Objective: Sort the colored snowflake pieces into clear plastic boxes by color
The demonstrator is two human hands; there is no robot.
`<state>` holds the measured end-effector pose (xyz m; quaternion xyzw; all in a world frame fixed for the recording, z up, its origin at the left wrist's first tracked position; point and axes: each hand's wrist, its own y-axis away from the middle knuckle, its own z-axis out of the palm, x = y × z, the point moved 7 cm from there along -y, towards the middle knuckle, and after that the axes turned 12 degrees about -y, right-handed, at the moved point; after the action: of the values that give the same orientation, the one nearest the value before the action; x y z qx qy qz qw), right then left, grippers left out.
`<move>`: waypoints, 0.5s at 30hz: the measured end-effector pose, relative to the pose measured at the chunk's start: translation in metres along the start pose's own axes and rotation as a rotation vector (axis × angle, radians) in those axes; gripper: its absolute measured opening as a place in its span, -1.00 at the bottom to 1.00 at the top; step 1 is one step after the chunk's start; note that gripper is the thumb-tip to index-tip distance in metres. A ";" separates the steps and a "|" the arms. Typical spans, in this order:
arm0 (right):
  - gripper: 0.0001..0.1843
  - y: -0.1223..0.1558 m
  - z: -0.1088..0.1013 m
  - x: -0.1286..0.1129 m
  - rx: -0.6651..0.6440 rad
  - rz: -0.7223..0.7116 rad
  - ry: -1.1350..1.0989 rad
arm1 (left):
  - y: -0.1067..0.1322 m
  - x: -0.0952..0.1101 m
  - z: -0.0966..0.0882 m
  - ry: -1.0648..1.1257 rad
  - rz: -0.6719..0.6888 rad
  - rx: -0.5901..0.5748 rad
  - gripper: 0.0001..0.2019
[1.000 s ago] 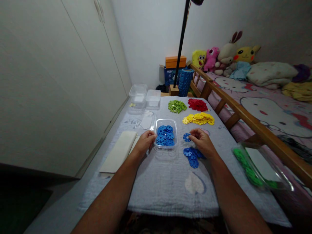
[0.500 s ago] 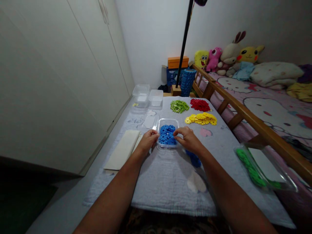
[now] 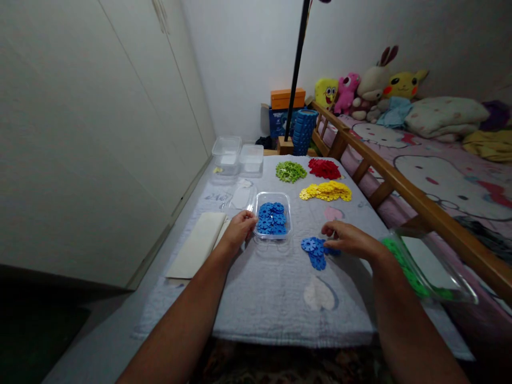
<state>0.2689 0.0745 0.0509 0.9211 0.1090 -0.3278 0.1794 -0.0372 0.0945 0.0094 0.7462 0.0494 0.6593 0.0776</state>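
A clear plastic container [image 3: 288, 213] stands mid-table with several blue flower-shaped discs [image 3: 272, 217] inside. My left hand [image 3: 242, 226] grips the container's left rim, its fingers closed there. To the right, a small group of loose blue discs [image 3: 316, 250] lies on the cloth. My right hand [image 3: 340, 237] hovers at the right end of this group, thumb and fingers apart, partly covering a disc beneath it. I see nothing held between its fingertips.
Piles of light green [image 3: 290, 172], red [image 3: 324, 168] and yellow pieces [image 3: 326, 191] lie at the back. Clear containers [image 3: 226, 152] stand back left. A folded beige sheet [image 3: 198, 245] lies left. A tub with green pieces [image 3: 430, 266] sits by the wooden bed rail [image 3: 394, 178].
My right hand has moved from above the container rightward to the loose blue discs, uncovering them. My left hand stays at the rim. The view has shifted slightly.
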 end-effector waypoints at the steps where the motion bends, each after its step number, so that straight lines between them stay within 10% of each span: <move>1: -0.67 0.001 0.004 0.000 0.003 -0.015 0.010 | 0.000 0.000 0.000 0.004 0.000 -0.004 -0.79; 15: -0.93 -0.016 0.033 -0.024 0.092 -0.212 -0.153 | 0.000 -0.001 0.000 0.022 -0.012 0.000 -0.79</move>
<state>0.2272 0.0735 0.0387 0.8840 0.1768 -0.4188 0.1090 -0.0373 0.0946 0.0079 0.7385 0.0546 0.6671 0.0809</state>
